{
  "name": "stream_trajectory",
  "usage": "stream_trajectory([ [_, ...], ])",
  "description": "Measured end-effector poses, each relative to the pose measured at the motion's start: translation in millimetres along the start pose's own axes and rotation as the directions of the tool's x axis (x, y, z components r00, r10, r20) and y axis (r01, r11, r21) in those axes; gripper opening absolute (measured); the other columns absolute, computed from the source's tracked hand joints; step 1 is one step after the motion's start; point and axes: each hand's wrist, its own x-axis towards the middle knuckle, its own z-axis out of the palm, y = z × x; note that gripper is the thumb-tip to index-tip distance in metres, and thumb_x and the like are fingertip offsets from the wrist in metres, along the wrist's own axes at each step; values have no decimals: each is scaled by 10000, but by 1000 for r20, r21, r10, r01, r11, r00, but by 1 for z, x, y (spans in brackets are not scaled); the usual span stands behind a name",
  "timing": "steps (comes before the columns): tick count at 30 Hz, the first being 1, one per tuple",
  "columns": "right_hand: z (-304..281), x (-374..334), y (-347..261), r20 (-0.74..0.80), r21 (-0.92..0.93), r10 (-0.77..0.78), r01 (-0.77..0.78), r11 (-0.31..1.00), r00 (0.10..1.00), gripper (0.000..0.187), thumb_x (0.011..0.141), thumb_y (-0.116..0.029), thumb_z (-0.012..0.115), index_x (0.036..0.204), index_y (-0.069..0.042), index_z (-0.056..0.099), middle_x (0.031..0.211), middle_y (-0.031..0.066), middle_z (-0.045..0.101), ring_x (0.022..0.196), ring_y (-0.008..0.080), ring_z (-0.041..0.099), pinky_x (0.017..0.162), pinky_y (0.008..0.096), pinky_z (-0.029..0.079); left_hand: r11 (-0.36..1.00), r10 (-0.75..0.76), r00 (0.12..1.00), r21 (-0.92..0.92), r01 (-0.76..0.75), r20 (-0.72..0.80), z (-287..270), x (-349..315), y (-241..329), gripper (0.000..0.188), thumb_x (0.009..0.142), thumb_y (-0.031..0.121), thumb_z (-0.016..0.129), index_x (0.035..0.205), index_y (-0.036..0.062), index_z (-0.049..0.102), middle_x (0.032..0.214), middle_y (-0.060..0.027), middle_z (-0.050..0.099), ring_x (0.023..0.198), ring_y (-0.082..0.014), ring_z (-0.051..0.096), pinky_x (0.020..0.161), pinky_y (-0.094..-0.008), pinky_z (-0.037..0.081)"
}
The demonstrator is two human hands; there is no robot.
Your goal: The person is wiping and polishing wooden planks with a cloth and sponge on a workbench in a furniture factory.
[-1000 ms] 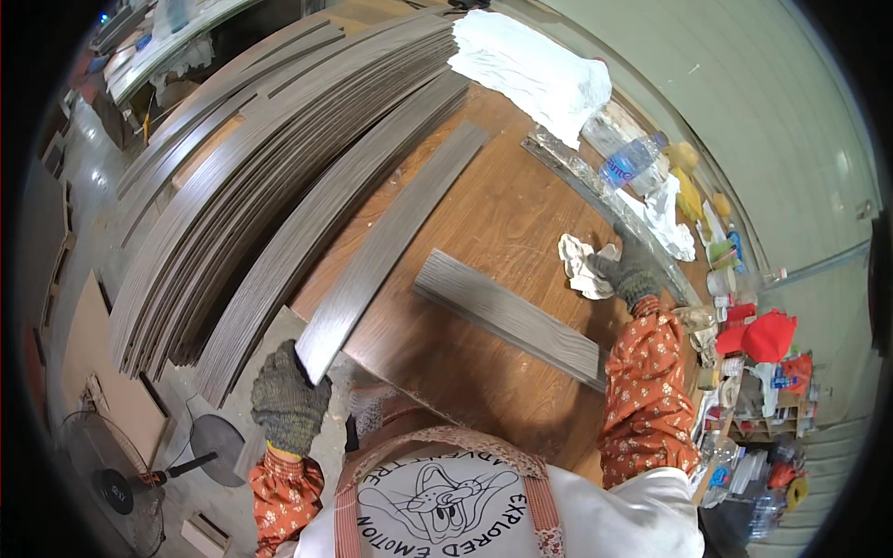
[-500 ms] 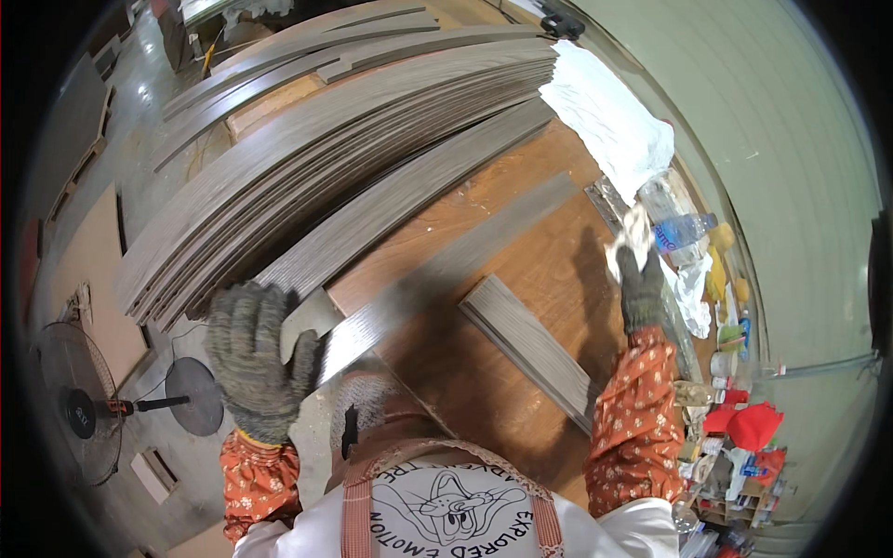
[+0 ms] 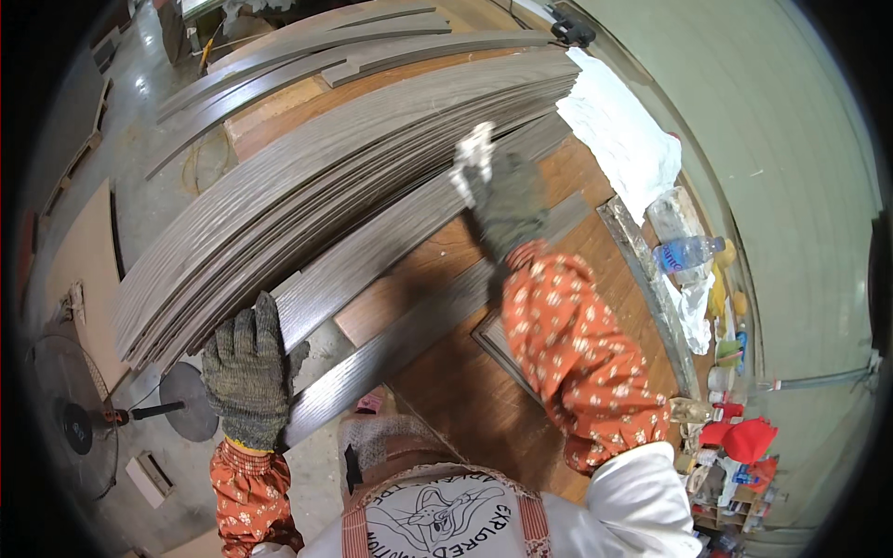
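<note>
The knit gloves (image 3: pixel 244 381) are gray-green, flowery sleeve covers (image 3: pixel 591 358) are orange and white, and pinkish straps (image 3: pixel 537 532) go over a white cartoon shirt (image 3: pixel 642 498).

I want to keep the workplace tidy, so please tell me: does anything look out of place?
Only the short plank, partly hidden by the right sleeve: it lies crosswise, unlike the long planks. No spill stands out.

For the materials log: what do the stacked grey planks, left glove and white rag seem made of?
Stacked grey planks: likely wood or wood-look laminate, satin; streaked grain, soft sheen.
Left glove: knitted yarn, matte; ribbed, speckled texture. Fibre unclear.
White rag: probably cloth, possibly paper; crumpled, finish blurred.
</note>
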Motion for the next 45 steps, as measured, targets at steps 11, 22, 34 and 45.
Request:
stream_trajectory([
  [11,-8,-29,-59,134,80,-254,245,966,958,459,858,-495,628,987,-56,664,947,140,646,891,312,617,750,462,480,999,6,999,43,-4,-38,2,5,3,768,789,474,712,1402,63,500,1171,-137,595,1044,-317,558,925,-466,435],
  [22,24,48,89,109,-153,368,-350,924,923,420,879,-401,646,1006,0,637,919,196,647,832,350,635,747,464,505,1000,10,999,19,-9,-36,4,3,6,747,810,510,680,1381,56,520,1186,-147,597,1063,-333,558,950,-484,430],
  [34,-79,-49,-83,401,318,-525,423,849,751,217,837,-305,675,865,-91,677,701,92,625,684,266,631,639,408,512,986,-137,967,59,153,-216,-7,13,30,649,798,485,722,1303,96,596,1294,-109,575,1181,-322,525,1025,-487,372],
  [45,-168,-171,53,160,46,258,-268,962,953,321,911,-317,650,979,-4,648,891,199,643,823,377,614,741,479,473,972,200,965,-160,-173,172,-1,-40,46,740,729,447,740,1290,12,530,971,-149,586,1007,-369,547,1071,-582,325],
])
